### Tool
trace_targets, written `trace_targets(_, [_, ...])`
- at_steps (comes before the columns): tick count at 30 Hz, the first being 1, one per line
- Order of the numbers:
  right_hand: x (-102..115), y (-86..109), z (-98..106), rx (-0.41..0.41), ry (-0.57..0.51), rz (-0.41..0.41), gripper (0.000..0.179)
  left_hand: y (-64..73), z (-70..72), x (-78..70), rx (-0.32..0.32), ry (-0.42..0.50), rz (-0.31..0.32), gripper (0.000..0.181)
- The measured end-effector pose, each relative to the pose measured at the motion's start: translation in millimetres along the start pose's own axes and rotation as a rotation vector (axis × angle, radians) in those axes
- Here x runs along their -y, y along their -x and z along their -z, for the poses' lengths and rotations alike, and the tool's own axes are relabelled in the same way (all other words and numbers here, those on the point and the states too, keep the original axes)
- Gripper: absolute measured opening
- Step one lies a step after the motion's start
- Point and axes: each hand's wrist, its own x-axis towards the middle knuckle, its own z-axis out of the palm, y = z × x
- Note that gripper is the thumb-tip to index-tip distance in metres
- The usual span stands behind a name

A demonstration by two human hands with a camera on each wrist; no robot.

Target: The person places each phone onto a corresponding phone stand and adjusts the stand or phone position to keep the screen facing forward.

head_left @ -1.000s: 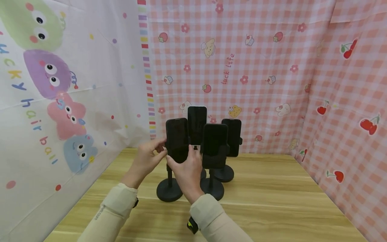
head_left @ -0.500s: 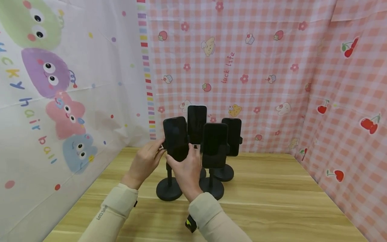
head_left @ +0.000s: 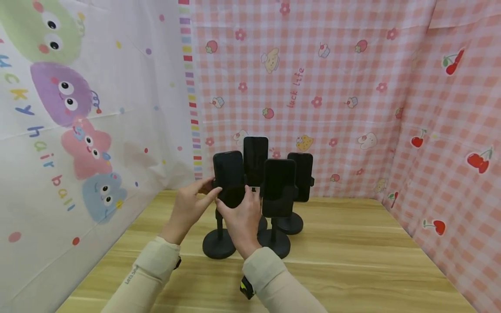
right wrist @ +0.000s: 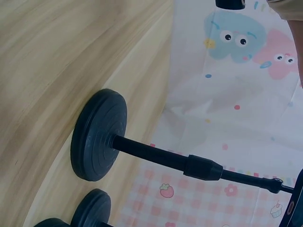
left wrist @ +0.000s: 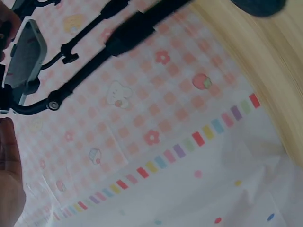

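Observation:
A black smartphone [head_left: 228, 174] sits at the front left on a black desk phone stand with a round base [head_left: 218, 244]. At its left edge my left hand [head_left: 187, 208] pinches it, thumb on the front and fingers partly hidden behind. My right hand [head_left: 242, 219] grips the phone's lower part, thumb at the lower left and fingers at the right edge. The left wrist view has part of my left hand [left wrist: 10, 189] below a stand's jointed arm [left wrist: 90, 71]. In the right wrist view the stand's pole [right wrist: 156, 153] runs toward the phone, cut off at the right edge.
Close on the right stands another phone [head_left: 278, 187] on a stand. Behind are a white-edged phone [head_left: 255, 161] and a black phone [head_left: 303, 176], both on stands. Patterned cloth walls [head_left: 332, 65] enclose the wooden table [head_left: 352, 261] at the back and sides.
The held phone shifted slightly left, then slightly back to the right. My left thumb moved from beside the phone onto its front edge. My right hand stayed nearly in place.

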Motion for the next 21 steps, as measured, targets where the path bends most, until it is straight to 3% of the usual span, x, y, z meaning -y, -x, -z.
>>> trace_targets(5, [0,-0.2,-3,0.002,-0.007,-0.017,0.086,-6.5,-0.4,-13.7,0.067,0.043,0.328,0.038])
trace_targets(8, [0,-1.0,-4,-0.005,-0.007,-0.009,0.086,-10.5,0.5,-17.7,0.119,0.072,0.449,0.038])
trace_targets(11, [0,-1.9,-5,-0.014,-0.002,0.001,0.086,-14.1,0.3,-19.9,0.136,0.087,0.487,0.035])
trace_targets(21, [0,2.4,-7,0.020,0.013,0.031,0.084,-13.7,-2.8,-17.1,0.125,0.084,0.497,0.025])
